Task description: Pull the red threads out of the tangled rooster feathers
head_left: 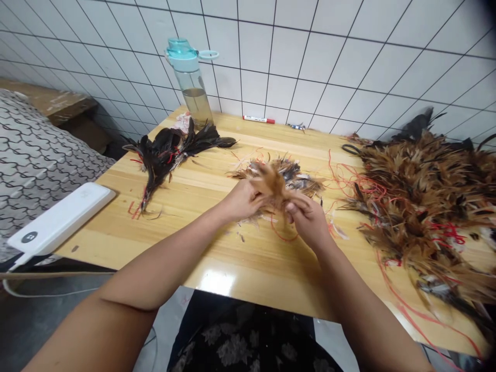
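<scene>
Between my two hands, over the middle of the table, is a small bunch of brown feathers (273, 185), somewhat blurred. My left hand (243, 200) pinches it from the left with curled fingers. From the right, my right hand (308, 217) grips its lower side, thumb pressed against the fingers. Just behind the hands lies a loose pile of mixed feathers (306, 181), partly hidden by the bunch. A red thread (284, 238) loops on the wood below my hands.
Tied black feathers (163, 150) lie at the left, before a water bottle (194, 88). A big heap of brown feather bundles (430, 191) with red threads covers the right side. A marker (259, 119) rests near the tiled wall. A white power bank (62, 222) sits at the table's left edge.
</scene>
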`<action>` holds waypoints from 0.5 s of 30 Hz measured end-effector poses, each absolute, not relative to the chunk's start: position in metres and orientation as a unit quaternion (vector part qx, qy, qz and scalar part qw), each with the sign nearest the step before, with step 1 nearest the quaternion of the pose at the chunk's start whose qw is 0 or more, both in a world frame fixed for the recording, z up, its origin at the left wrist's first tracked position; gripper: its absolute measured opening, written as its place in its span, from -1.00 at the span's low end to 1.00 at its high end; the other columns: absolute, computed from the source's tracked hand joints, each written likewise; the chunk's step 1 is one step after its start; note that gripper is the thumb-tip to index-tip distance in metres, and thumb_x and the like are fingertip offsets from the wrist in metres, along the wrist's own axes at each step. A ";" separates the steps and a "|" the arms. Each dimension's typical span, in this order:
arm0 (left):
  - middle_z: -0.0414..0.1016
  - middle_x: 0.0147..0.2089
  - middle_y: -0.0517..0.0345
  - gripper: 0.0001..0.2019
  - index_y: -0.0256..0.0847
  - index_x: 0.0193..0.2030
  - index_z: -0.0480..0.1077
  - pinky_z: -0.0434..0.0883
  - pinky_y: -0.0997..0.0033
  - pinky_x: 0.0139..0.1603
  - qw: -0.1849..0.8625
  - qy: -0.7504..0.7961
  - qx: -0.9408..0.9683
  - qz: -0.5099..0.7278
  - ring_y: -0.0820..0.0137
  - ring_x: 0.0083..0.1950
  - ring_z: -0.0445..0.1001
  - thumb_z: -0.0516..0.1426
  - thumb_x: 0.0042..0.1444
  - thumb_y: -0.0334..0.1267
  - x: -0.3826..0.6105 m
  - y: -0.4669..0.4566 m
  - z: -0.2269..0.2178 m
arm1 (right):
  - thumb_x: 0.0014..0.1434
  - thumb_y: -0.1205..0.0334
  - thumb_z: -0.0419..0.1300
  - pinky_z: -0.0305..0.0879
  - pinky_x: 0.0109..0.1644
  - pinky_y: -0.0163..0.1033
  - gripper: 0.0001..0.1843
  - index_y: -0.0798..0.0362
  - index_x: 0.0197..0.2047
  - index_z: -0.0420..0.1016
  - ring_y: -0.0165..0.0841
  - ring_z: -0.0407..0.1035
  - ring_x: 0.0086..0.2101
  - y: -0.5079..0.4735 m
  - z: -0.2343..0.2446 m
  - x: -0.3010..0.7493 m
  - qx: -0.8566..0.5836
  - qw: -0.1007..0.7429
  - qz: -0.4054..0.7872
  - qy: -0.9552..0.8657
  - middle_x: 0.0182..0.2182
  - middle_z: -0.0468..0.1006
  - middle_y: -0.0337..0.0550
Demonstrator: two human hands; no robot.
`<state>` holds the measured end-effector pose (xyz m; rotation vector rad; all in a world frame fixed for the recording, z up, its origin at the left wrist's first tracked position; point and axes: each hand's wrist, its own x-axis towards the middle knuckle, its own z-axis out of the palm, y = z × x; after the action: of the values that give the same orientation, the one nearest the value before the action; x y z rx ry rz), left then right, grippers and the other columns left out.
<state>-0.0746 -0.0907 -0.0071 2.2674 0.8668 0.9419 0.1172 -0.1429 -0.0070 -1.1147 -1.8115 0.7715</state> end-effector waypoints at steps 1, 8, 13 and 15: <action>0.46 -0.40 0.14 -0.81 -0.27 -0.46 0.39 0.31 0.42 -0.20 0.260 0.322 0.841 0.349 0.43 -0.32 0.39 0.08 0.16 -0.31 -0.071 -0.094 -0.008 | 0.27 0.08 0.03 0.19 -0.33 -0.27 -0.69 -0.01 -0.44 0.41 -0.40 0.26 -0.50 -0.141 -0.010 0.118 -0.469 0.450 0.322 -0.689 -0.47 0.46 -0.21; 0.47 -0.36 0.09 -0.79 -0.26 -0.36 0.38 0.31 0.42 -0.20 0.148 0.303 0.880 0.335 0.41 -0.29 0.38 0.00 0.27 -0.33 -0.048 -0.122 -0.008 | 0.21 0.30 0.01 0.12 -0.27 -0.25 -0.77 0.00 -0.41 0.44 -0.32 0.33 -0.36 -0.136 -0.020 0.121 -0.621 0.384 0.120 -0.673 -0.39 0.52 -0.16; 0.44 -0.33 0.01 -0.73 -0.25 -0.35 0.38 0.27 0.33 -0.19 -0.024 0.276 0.912 0.304 0.34 -0.26 0.33 -0.09 0.30 -0.36 -0.043 -0.127 -0.004 | 0.24 0.31 0.03 -0.04 -0.34 -0.20 -0.76 0.02 -0.32 0.52 -0.32 0.31 -0.40 -0.140 -0.013 0.116 -0.621 0.182 -0.047 -0.761 -0.36 0.55 -0.07; 0.42 -0.37 0.03 -0.70 -0.24 -0.37 0.38 0.25 0.32 -0.21 -0.039 0.265 0.916 0.297 0.34 -0.27 0.31 -0.10 0.32 -0.35 -0.049 -0.121 0.000 | 0.25 0.32 0.02 -0.06 -0.33 -0.19 -0.75 0.06 -0.34 0.53 -0.33 0.31 -0.41 -0.141 -0.012 0.114 -0.578 0.145 -0.060 -0.801 -0.39 0.54 -0.05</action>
<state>-0.0490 -0.1210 0.0003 2.9519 0.8533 0.9581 0.1141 -0.1410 -0.0123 -1.6644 -2.3073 -0.1718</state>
